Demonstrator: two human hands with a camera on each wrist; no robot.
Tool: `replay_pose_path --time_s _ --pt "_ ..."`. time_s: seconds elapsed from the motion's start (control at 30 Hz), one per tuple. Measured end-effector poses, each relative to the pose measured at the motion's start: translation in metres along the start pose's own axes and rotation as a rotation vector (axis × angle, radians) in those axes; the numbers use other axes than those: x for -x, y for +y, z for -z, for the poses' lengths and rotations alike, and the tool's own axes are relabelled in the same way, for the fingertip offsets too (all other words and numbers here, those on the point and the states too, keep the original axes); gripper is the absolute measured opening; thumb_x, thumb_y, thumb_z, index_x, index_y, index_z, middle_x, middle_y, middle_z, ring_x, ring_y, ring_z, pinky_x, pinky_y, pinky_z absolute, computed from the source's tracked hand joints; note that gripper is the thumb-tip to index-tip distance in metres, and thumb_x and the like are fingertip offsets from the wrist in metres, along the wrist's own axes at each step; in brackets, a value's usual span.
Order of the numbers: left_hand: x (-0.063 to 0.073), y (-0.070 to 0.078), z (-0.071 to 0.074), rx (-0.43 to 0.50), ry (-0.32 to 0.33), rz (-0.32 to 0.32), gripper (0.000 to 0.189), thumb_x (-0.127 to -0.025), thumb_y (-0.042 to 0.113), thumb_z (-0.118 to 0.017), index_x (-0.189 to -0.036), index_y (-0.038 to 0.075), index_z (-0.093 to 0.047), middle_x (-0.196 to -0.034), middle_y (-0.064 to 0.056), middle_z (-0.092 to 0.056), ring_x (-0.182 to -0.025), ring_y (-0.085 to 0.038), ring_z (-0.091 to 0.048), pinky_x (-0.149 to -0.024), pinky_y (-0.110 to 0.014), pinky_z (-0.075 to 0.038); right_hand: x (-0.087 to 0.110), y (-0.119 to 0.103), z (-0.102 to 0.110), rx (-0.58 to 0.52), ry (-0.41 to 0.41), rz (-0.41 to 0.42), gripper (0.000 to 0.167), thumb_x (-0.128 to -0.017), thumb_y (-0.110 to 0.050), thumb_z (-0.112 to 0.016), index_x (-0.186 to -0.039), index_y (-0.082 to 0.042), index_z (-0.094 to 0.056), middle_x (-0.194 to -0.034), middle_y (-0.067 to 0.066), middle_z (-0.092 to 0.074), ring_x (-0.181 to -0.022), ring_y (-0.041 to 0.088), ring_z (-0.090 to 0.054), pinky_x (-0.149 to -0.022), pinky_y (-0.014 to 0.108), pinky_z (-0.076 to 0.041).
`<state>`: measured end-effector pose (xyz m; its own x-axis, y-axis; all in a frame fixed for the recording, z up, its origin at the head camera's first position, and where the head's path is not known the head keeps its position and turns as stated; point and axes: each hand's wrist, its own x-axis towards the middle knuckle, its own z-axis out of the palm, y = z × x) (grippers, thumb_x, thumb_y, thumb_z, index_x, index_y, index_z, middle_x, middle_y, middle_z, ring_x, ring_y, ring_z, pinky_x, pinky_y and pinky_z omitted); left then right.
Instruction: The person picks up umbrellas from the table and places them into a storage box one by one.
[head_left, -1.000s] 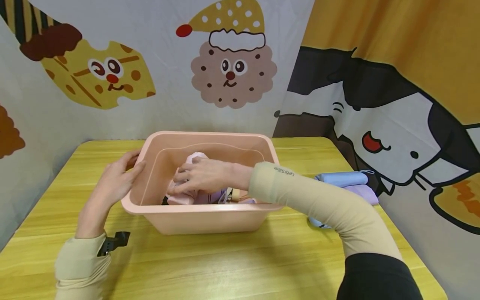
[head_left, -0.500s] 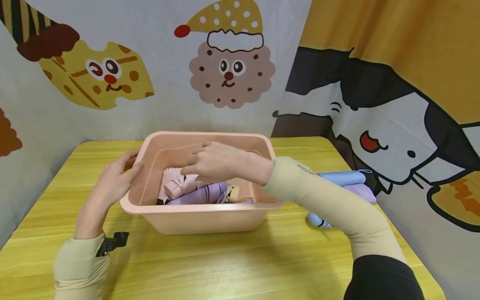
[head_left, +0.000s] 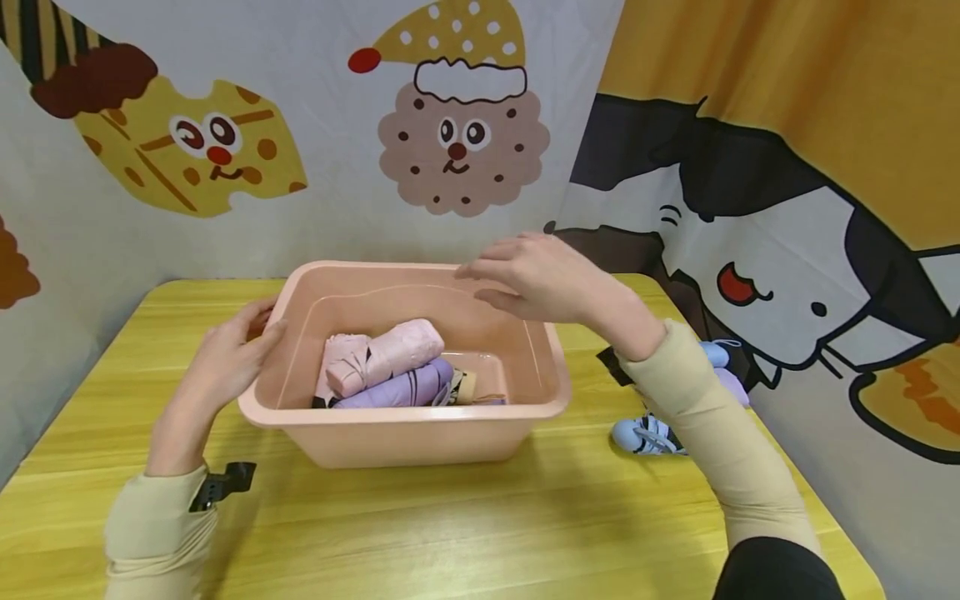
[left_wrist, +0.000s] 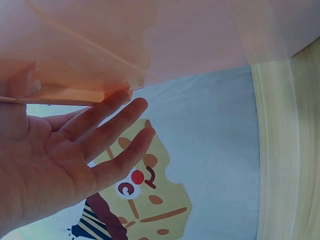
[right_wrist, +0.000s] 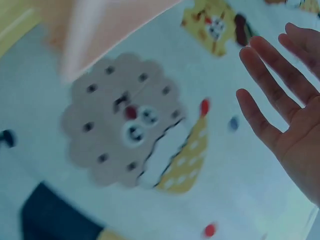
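A pink plastic bin (head_left: 420, 420) stands on the table. My left hand (head_left: 234, 358) rests at its left rim, thumb over the edge; in the left wrist view the fingers (left_wrist: 107, 132) reach out fairly straight below the rim. Above the bin's back right corner is my right hand (head_left: 543, 279), fingers loosely extended and nothing in them, as the right wrist view also shows. Inside the bin, a pink folded umbrella (head_left: 393, 354) lies slantwise over a purple folded umbrella (head_left: 401, 390). A beige rolled item (head_left: 465, 387) sits beside them, partly hidden by the front wall.
To the right on the table (head_left: 450, 533), a light blue folded umbrella (head_left: 637, 436) lies partly behind my right forearm. Farther back are another blue roll (head_left: 715, 353) and a purple one (head_left: 733, 387). A cartoon-printed cloth (head_left: 322, 233) hangs behind the table.
My right hand has lifted off the pink umbrella and moved up and right, out over the bin's back corner. The umbrella stays in the bin. My left hand keeps its place at the rim.
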<state>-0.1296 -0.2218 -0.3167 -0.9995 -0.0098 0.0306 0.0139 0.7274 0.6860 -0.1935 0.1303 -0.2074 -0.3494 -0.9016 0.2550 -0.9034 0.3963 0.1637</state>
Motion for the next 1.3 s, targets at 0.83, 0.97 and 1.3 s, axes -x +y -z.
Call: replay_pose_path --time_s 0.83,0.97,1.3 --pt "0.001 -0.001 0.002 0.024 -0.017 0.006 0.065 -0.102 0.043 -0.032 -0.15 0.001 -0.021 -0.143 -0.032 -0.039 -0.127 -0.05 -0.041 -0.099 -0.064 -0.037 0.204 0.123 -0.084 -0.214 -0.511 -0.829 0.046 -0.086 -0.006 -0.064 -0.131 -0.002 -0.053 -0.128 0.027 -0.056 -0.118 0.045 -0.051 -0.094 0.06 -0.045" --pt "0.001 -0.001 0.002 0.036 -0.023 0.004 0.066 -0.102 0.044 -0.032 -0.151 0.001 -0.021 -0.144 -0.032 -0.039 -0.127 -0.05 -0.042 -0.099 -0.064 -0.039 0.223 0.128 -0.091 -0.211 -0.59 -0.893 0.049 -0.085 -0.001 -0.061 -0.133 -0.005 -0.051 -0.134 0.031 -0.049 -0.119 0.049 -0.047 -0.091 0.062 -0.044" --pt "0.001 -0.002 0.002 0.035 -0.019 -0.007 0.065 -0.102 0.043 -0.032 -0.15 0.0 -0.022 -0.143 -0.032 -0.039 -0.127 -0.05 -0.042 -0.099 -0.064 -0.039 0.249 0.136 -0.116 -0.185 -0.647 -0.917 0.054 -0.08 0.006 -0.059 -0.131 -0.011 -0.055 -0.134 0.029 -0.049 -0.116 0.048 -0.046 -0.094 0.071 -0.036"
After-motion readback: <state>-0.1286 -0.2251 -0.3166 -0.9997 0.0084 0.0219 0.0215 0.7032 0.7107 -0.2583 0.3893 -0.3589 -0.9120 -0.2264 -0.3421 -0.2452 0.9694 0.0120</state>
